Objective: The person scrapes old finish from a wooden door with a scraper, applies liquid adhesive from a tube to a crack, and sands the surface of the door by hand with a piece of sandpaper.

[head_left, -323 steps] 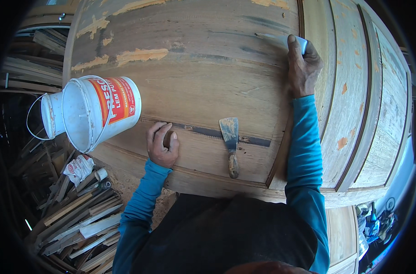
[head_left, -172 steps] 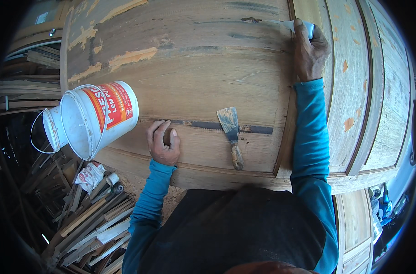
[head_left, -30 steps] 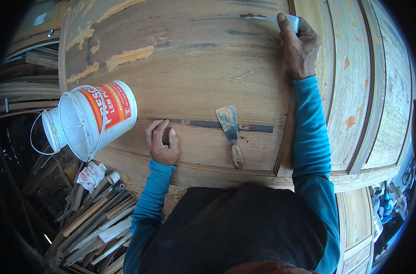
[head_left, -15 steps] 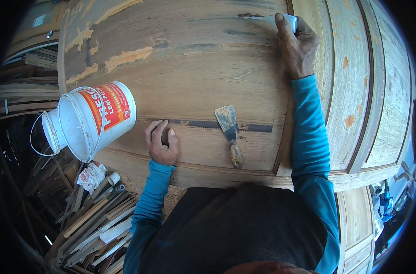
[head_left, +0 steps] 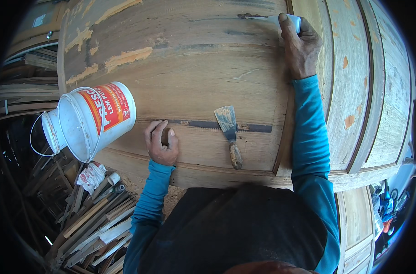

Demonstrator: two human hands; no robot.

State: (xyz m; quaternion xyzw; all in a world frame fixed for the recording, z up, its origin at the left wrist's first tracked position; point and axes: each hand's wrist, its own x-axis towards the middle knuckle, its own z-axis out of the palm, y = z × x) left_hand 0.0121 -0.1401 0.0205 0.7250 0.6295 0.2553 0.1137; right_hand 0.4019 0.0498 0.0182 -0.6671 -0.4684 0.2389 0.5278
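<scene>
My right hand (head_left: pixel 303 48) is closed round a small white bottle-like object (head_left: pixel 294 23) that narrows toward the left. Its tip points at a dark crack (head_left: pixel 253 16) in the wooden panel (head_left: pixel 194 77). My left hand (head_left: pixel 162 145) rests on the panel's near part with bent fingers apart, holding nothing. Its fingertips lie by the left end of a dark toothed blade (head_left: pixel 258 128). Across that blade lies a putty knife (head_left: pixel 229 132), its smeared metal end pointing away and its worn handle toward me.
A white bucket (head_left: pixel 112 107) with an orange label lies on its side at the panel's left, beside a smaller white pail (head_left: pixel 52 132). Wood offcuts (head_left: pixel 103 228) are heaped below left. Orange filler patches (head_left: pixel 128 58) mark the panel. Another panelled piece (head_left: pixel 349 82) is at right.
My right hand has shifted slightly to the right with the white object, baring more of the dark crack. The left hand, the putty knife and the bucket have stayed put.
</scene>
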